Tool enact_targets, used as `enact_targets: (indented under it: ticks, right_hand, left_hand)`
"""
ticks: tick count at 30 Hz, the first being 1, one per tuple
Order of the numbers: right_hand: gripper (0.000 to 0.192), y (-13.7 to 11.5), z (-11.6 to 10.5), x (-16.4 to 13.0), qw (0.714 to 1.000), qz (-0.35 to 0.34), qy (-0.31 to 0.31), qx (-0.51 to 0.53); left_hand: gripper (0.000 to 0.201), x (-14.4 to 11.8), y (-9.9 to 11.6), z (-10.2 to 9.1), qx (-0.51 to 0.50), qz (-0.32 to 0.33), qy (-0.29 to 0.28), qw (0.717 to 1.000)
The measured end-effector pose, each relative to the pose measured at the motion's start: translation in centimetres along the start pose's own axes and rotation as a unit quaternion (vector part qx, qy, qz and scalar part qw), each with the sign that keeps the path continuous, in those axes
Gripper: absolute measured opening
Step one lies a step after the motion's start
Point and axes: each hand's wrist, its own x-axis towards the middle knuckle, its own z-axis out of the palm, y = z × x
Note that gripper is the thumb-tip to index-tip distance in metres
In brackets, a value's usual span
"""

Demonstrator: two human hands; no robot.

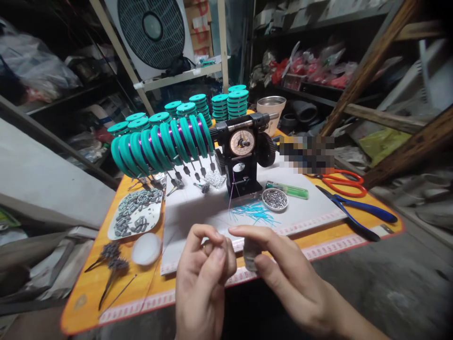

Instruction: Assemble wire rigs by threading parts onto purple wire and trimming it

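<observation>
Both hands meet just in front of the winding machine (244,156): the left hand (205,278) has its grip pinched on something too fine to identify, while the right hand (283,269) has its fingers spread loosely. A thin purple line (230,196) hangs from the machine toward them. Handling it well probably means keeping fingertips close and tension light.

A dim, crowded storeroom surrounds an orange-topped table (357,241) that carries a white mat (198,212) across its middle. Far behind it, a large white box fan (152,28) leans on a pale wooden frame (184,75), with cardboard boxes (200,23) stacked beside it. Dark shelving (71,94) on the left holds clear plastic bags (31,56) and loose clutter. Shelves (318,89) on the far right carry red packets (311,66) and dark pipe pieces. Rough brown wooden beams (382,47) slant across the right side. A grey slab (35,170) lies at near left, and the floor (389,293) at near right is grey concrete. Light falls brightest on the table.
</observation>
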Motion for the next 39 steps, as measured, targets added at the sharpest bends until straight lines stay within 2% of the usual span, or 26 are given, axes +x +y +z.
enact_targets:
  ticks: [2, 4, 6, 8, 11, 14, 18, 20, 22, 23, 24, 25, 26, 27, 28, 29, 31, 34, 35, 37, 39]
  right_hand:
    - [0.024, 0.2, 0.6, 0.1, 0.980, 0.083, 0.037, 0.177]
    - [0.019, 0.3, 1.6, 0.5, 0.915, 0.149, 0.085, 0.365]
    - [0.019, 0.4, 2.4, 1.0, 0.840, 0.183, 0.129, 0.494]
    - [0.020, 0.3, 3.0, 1.4, 0.786, 0.200, 0.167, 0.560]
    - [0.024, 0.2, 3.3, 1.7, 0.743, 0.220, 0.212, 0.596]
    - [0.026, 0.3, 3.3, 1.7, 0.736, 0.224, 0.227, 0.597]
    - [0.023, 0.3, 3.2, 1.5, 0.751, 0.213, 0.223, 0.584]
    - [0.019, 0.3, 2.8, 1.3, 0.771, 0.200, 0.223, 0.562]
    - [0.015, 0.2, 2.1, 1.0, 0.803, 0.182, 0.234, 0.518]
    - [0.014, 0.2, 1.6, 0.8, 0.823, 0.177, 0.235, 0.487]
    - [0.014, 0.2, 1.2, 0.6, 0.842, 0.175, 0.231, 0.455]
    - [0.014, 0.2, 0.7, 0.4, 0.859, 0.176, 0.226, 0.425]
    - [0.015, 0.1, 0.4, 0.3, 0.870, 0.179, 0.218, 0.403]
    - [0.015, 0.1, 0.1, 0.3, 0.876, 0.182, 0.211, 0.393]
    - [0.016, 0.0, 0.0, 0.3, 0.877, 0.181, 0.204, 0.395]
    - [0.017, -0.1, 0.0, 0.3, 0.873, 0.178, 0.197, 0.408]
    - [0.021, -0.3, 0.4, 0.6, 0.859, 0.173, 0.180, 0.447]
    - [0.020, -0.5, 1.4, 1.1, 0.827, 0.165, 0.172, 0.508]
    - [0.019, -0.6, 1.7, 1.3, 0.817, 0.166, 0.176, 0.524]
    - [0.018, -0.6, 2.1, 1.6, 0.797, 0.170, 0.178, 0.552]
    - [0.019, -0.6, 2.2, 1.8, 0.779, 0.179, 0.184, 0.571]
  left_hand:
    - [0.008, 0.4, -0.2, 0.4, -0.071, -0.059, 0.006, 0.996]
    - [0.013, 0.7, -0.6, 0.9, -0.136, -0.088, 0.030, 0.986]
    - [0.013, 0.9, -1.2, 1.3, -0.187, -0.092, 0.054, 0.977]
    - [0.011, 1.2, -1.7, 1.4, -0.223, -0.083, 0.069, 0.969]
    - [0.010, 1.6, -2.3, 1.2, -0.260, -0.072, 0.078, 0.960]
    - [0.011, 1.7, -2.6, 1.1, -0.275, -0.075, 0.080, 0.955]
    - [0.012, 1.4, -2.7, 1.1, -0.236, -0.078, 0.078, 0.965]
    - [0.012, 1.2, -2.5, 1.0, -0.152, -0.073, 0.071, 0.983]
    - [0.016, 1.1, -2.1, 0.7, 0.028, -0.038, 0.049, 0.998]
    - [0.016, 1.2, -1.8, 0.5, 0.146, -0.009, 0.014, 0.989]
    - [0.015, 1.2, -1.6, 0.2, 0.265, 0.022, -0.032, 0.963]
    - [0.015, 1.3, -1.3, 0.0, 0.365, 0.052, -0.080, 0.926]
    - [0.019, 1.3, -1.0, -0.2, 0.431, 0.076, -0.123, 0.891]
    - [0.026, 1.4, -0.8, -0.3, 0.457, 0.093, -0.162, 0.870]
    - [0.032, 1.4, -0.8, -0.4, 0.450, 0.101, -0.187, 0.867]
    - [0.037, 1.3, -0.8, -0.3, 0.419, 0.103, -0.195, 0.881]
    - [0.045, 1.1, -1.1, -0.1, 0.317, 0.083, -0.189, 0.926]
    - [0.051, 0.8, -1.9, 0.8, 0.109, 0.028, -0.090, 0.990]
    - [0.053, 0.7, -2.1, 1.1, 0.039, 0.006, -0.054, 0.998]
    - [0.057, 0.7, -2.3, 1.7, -0.064, -0.039, -0.003, 0.997]
    - [0.060, 0.8, -2.3, 2.0, -0.118, -0.076, 0.014, 0.990]
